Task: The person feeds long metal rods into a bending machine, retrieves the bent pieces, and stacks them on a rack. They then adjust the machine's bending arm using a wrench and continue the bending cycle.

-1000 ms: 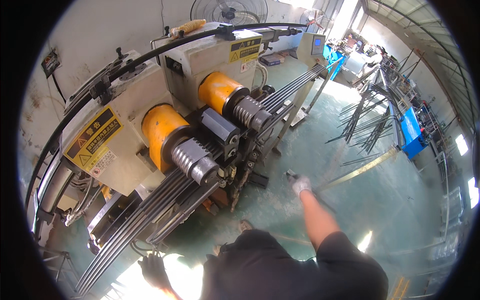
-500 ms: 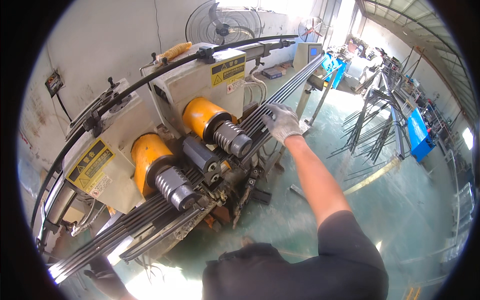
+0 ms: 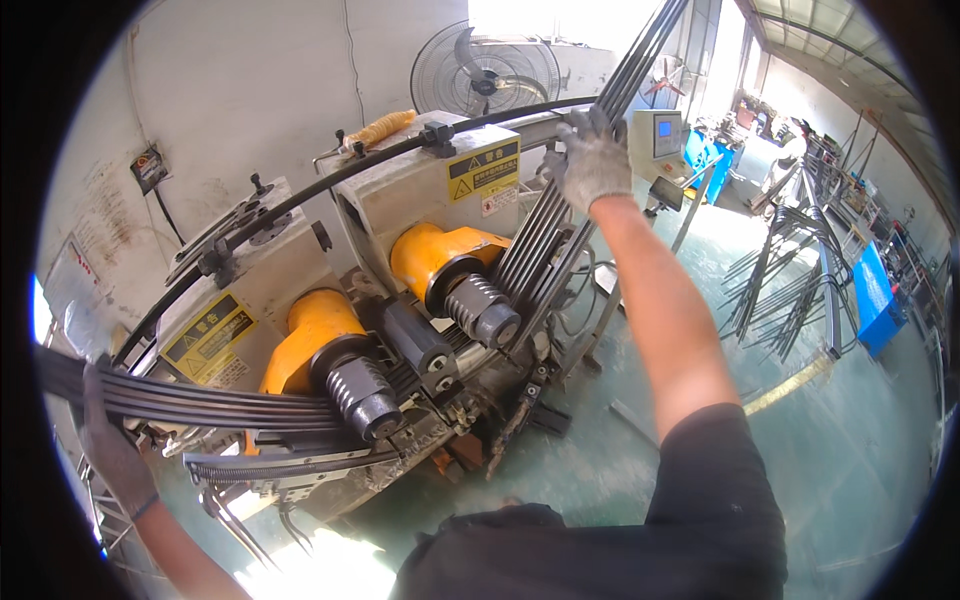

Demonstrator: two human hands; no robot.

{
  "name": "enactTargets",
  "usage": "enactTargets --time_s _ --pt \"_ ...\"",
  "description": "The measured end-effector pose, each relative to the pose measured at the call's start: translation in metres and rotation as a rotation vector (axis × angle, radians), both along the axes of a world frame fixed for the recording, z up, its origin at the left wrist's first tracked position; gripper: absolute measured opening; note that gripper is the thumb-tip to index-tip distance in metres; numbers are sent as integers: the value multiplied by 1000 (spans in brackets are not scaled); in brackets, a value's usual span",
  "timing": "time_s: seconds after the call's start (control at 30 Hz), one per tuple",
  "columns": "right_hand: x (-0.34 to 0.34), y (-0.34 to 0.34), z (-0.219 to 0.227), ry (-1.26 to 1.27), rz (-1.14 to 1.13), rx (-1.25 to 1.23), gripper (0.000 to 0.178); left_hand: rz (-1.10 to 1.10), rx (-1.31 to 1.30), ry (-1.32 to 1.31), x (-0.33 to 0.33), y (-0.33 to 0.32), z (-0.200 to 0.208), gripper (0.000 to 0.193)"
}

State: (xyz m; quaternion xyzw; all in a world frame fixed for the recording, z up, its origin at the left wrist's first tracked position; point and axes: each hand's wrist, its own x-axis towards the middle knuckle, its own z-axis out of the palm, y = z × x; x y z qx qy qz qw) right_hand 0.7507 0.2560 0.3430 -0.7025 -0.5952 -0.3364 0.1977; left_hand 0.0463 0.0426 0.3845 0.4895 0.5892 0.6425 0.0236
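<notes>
Several long dark metal rods lie side by side across a bending machine, passing by its two ribbed dark rollers. Both ends of the bundle are angled upward from the middle. My right hand, in a pale grey work glove, is closed around the rods on the right, beyond the orange housing. On the far left, my left hand, in a darker-looking glove, grips the other end; part of its fingers is hidden by the rods. A dark block sits between the rollers.
A curved black bar runs along the machine's back, above yellow warning labels. Behind stand a large fan and a control box with a screen. At right, bent rods hang on a rack beside a blue panel.
Both ends of the rods have swung upward, and the orange housings have turned. My right hand has risen with its end; my left hand has come up into fuller view at the other end.
</notes>
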Motion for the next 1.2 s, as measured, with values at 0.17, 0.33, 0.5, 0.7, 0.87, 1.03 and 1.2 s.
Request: enactTargets --time_s 0.17,0.33,0.5,0.7,0.87,1.03,1.2 --pt "-3 13 81 -131 -69 256 86 117 48 632 52 39 40 45" --pt "-44 11 142 272 171 653 74 -181 -17 346 140 63 68 54" --pt "-116 -31 162 1130 844 17 37 -281 14 409 215 83 79 23" --pt "-168 -39 159 1201 953 64 31 -275 38 359 216 92 65 31" --pt "-165 -41 162 1110 886 113 35 -239 87 394 215 92 65 29" --pt "-164 -33 161 1070 838 162 34 -173 72 450 219 82 71 28" --pt "-161 -35 160 991 835 152 40 -171 79 455 221 79 72 27"
